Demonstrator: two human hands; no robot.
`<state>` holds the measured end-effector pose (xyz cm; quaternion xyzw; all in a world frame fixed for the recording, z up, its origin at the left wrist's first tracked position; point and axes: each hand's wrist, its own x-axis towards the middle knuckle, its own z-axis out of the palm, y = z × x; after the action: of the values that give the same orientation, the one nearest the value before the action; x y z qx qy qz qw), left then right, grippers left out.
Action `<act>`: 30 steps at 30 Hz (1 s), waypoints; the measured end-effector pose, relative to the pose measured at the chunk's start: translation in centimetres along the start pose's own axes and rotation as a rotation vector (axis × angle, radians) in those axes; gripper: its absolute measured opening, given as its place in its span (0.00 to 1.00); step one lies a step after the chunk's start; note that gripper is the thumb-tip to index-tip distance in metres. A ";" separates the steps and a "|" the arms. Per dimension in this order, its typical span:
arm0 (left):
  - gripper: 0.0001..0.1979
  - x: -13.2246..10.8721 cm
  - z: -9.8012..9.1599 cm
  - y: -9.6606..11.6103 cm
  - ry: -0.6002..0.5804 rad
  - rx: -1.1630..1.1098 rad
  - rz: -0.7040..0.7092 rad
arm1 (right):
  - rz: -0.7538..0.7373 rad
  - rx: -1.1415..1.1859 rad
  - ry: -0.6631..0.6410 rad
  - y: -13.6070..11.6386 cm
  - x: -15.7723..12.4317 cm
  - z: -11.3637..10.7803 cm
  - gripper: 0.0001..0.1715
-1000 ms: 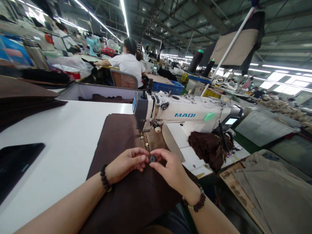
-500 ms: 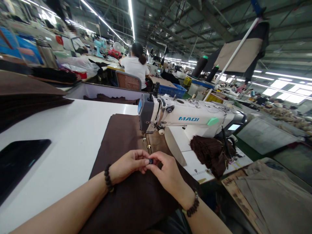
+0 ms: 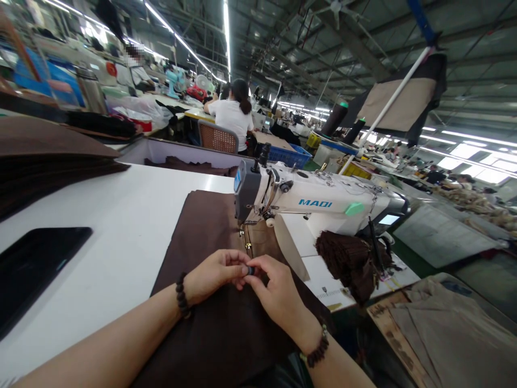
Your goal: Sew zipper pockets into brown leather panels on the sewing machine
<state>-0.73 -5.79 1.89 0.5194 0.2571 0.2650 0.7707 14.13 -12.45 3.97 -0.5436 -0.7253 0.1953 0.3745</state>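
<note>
A small dark bobbin-like piece [image 3: 251, 270] is pinched between the fingertips of both hands, and fingers cover part of it. My left hand [image 3: 218, 274] holds it from the left with thumb and fingers closed. From the other side, my right hand [image 3: 277, 283] grips it between thumb and forefinger. Beneath them lies a large dark brown fabric panel [image 3: 202, 231], stretching under the needle area of the white sewing machine [image 3: 319, 202]. Near the presser foot [image 3: 242, 231], a zipper with a brass-coloured pull [image 3: 247, 246] rests on the fabric, just beyond my fingertips.
A black phone-like slab [image 3: 40, 269] lies on the white tabletop [image 3: 141, 215] at left. Stacked brown fabric [image 3: 52, 156] stands behind it. A bunched brown cloth [image 3: 343, 261] is under the machine arm. Grey-brown pieces [image 3: 448, 328] lie at lower right. A person [image 3: 232, 116] sits ahead.
The whole view has shifted slightly, so the surroundings sit a little further right. Both hands stay together on the small dark piece, which shows a bit more of its greyish side.
</note>
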 end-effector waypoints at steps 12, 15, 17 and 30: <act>0.18 0.0 0.0 -0.1 0.039 -0.136 0.008 | 0.191 0.440 0.022 1.3 0.1 0.2 0.10; 0.18 -0.1 0.1 0.1 0.041 -0.136 0.008 | 0.198 0.447 0.013 1.4 0.0 0.4 0.11; 0.18 -0.1 0.2 0.1 0.042 -0.137 0.004 | 0.208 0.439 0.013 1.5 -0.1 0.4 0.12; 0.20 0.0 -0.1 -0.2 0.025 -0.115 0.024 | 0.196 0.414 0.026 1.5 -0.3 0.5 0.12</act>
<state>-0.81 -5.80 1.63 0.4740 0.2447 0.2950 0.7927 14.78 -12.15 2.54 -0.5254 -0.6087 0.3685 0.4666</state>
